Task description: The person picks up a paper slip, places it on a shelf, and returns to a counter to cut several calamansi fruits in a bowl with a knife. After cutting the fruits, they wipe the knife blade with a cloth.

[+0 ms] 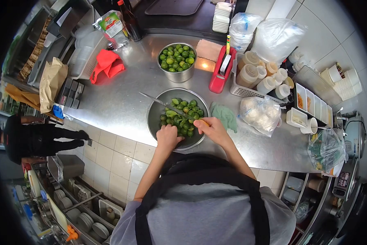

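Head | right hand grips slim knife | left hand curled — hold unclear | limes in round steel bowl

Green limes, some leafy, in wide metal bowl.

The steel counter bears a wide bowl, a deep pot and a green cloth.

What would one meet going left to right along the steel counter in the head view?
Crumpled red cloth or bag → large metal bowl → green cloth → clear plastic bag with pale contents → white tub → clear bag with green contents.
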{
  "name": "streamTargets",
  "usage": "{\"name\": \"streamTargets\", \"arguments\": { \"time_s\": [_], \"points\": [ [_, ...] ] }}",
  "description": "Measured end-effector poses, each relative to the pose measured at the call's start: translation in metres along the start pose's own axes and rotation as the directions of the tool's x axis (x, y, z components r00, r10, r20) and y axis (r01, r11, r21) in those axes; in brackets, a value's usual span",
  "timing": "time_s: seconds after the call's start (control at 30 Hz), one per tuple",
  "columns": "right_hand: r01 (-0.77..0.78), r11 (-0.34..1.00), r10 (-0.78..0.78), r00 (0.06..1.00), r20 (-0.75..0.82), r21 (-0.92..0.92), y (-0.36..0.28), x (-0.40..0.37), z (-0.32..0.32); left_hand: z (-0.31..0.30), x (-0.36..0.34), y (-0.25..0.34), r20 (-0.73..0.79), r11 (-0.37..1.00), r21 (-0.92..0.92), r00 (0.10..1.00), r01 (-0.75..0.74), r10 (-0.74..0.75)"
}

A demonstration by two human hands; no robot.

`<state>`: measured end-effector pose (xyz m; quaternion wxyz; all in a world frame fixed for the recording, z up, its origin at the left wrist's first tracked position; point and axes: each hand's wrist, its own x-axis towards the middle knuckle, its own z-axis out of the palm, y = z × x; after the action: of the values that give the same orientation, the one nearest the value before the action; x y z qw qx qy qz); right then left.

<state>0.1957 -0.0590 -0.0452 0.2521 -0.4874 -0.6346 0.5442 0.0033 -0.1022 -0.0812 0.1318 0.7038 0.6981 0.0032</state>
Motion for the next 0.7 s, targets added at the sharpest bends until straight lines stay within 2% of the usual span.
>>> {"name": "streamTargets", "arguments": {
  "time_s": [0.07,0.17,0.2,0.23,0.27,0.3,0.37,0.4,0.5,0.57,0.7],
  "points": [
    [0.017,0.999,-0.016,1.0,0.009,-0.037,-0.004,-0.002,-0.001,0.008,-0.001,-0.002,-0.01,1.0,-0.004,1.0,0.006,-0.006],
    [0.023,0.999,-0.024,1.0,-0.018,-0.036,-0.005,-0.003,-0.004,-0.018,-0.011,-0.006,-0.08,0.957,-0.288,0.997,-0.032,0.009],
    [0.033,0.999,-0.035,0.998,-0.047,-0.032,-0.005,-0.003,-0.004,-0.02,-0.012,-0.012,-0.086,0.832,-0.553,0.996,-0.038,-0.011],
    [0.043,0.999,-0.045,0.996,-0.074,-0.028,-0.005,-0.003,-0.004,-0.023,-0.014,-0.018,-0.083,0.636,-0.77,0.996,-0.044,-0.032],
    [0.053,0.998,-0.055,0.994,-0.099,-0.023,-0.005,-0.003,-0.003,-0.025,-0.016,-0.022,-0.074,0.386,-0.921,0.996,-0.048,-0.052],
    [0.064,0.995,-0.072,0.991,-0.112,-0.079,-0.007,-0.004,-0.001,-0.034,-0.018,-0.019,-0.033,0.237,-0.971,0.996,-0.013,-0.081],
    [0.083,0.978,-0.11,0.985,-0.134,-0.192,-0.013,-0.005,0.001,-0.055,-0.024,-0.012,0.056,-0.077,-0.996,0.991,0.047,-0.119],
    [0.125,0.964,-0.157,0.98,-0.124,-0.235,-0.015,-0.007,0.004,-0.054,-0.024,-0.014,0.071,-0.144,-0.988,0.994,0.059,-0.084],
    [0.263,0.904,-0.318,0.94,-0.12,-0.336,-0.018,-0.01,0.012,-0.054,-0.027,-0.005,0.104,-0.323,-0.944,0.989,0.063,-0.11],
    [0.37,0.85,-0.451,0.879,-0.154,-0.375,-0.017,-0.01,0.018,-0.042,-0.024,-0.008,0.071,-0.365,-0.93,0.994,0.035,-0.085],
    [0.387,0.827,-0.479,0.865,-0.15,-0.409,-0.023,-0.012,0.016,-0.044,-0.025,0.0,0.033,-0.362,-0.932,0.993,-0.009,-0.111]
  ]
}}
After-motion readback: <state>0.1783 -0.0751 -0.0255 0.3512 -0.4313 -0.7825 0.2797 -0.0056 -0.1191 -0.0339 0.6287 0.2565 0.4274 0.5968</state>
